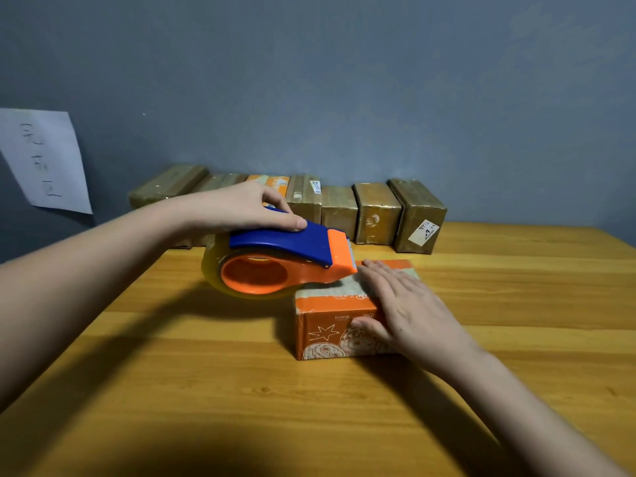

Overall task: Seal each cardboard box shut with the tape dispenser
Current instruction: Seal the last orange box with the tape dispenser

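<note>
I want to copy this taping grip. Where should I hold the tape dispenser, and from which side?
Probably by the blue top plate of the tape dispenser, from above and behind. It is broad and flat, the left hand already grips it there, and that keeps fingers away from the orange cutter end at the orange box.

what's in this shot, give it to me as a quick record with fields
surface: wooden table
box being worked on: orange box, tape laid across its top
tool: tape dispenser, its cutter end at the box's top far edge
left hand: grips the dispenser's blue handle
right hand: flat on the box top, thumb against the front face
background: row of taped boxes along the wall
wall: paper sign with handwriting
</note>
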